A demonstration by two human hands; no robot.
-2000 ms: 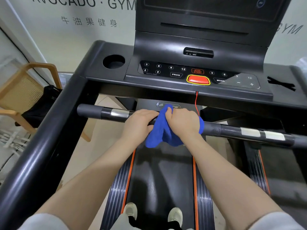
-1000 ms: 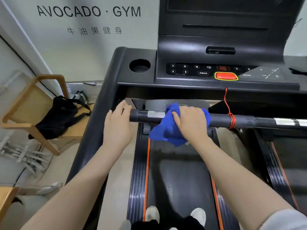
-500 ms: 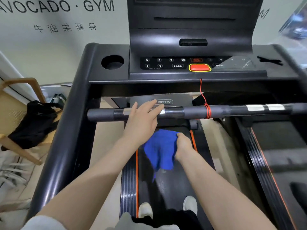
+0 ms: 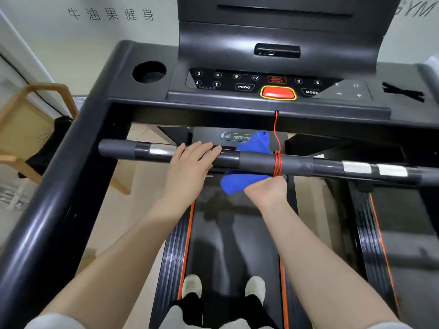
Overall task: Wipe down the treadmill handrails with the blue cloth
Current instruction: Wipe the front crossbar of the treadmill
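Pale gym wall with printed lettering is filling the top of the frame, and below it the treadmill console (image 4: pixel 273 91) is facing the person. At the centre of the frame the blue cloth (image 4: pixel 244 181) is passing under the crossbar handrail (image 4: pixel 256 161), one end poking up behind the bar and the bulk bunching below it. The right hand (image 4: pixel 266 191) is gripping that lower bunch from underneath, just beside the red cord (image 4: pixel 276 163) wound round the bar. The left hand (image 4: pixel 190 167) is resting flat on the rail to the left, fingers straight, holding nothing. Wiping looks to be under way on the middle of the bar's underside; whether any stretch is already clean I cannot tell. The side handrail (image 4: pixel 59 198) running down the left of the frame is looking untouched, so I judge much is left
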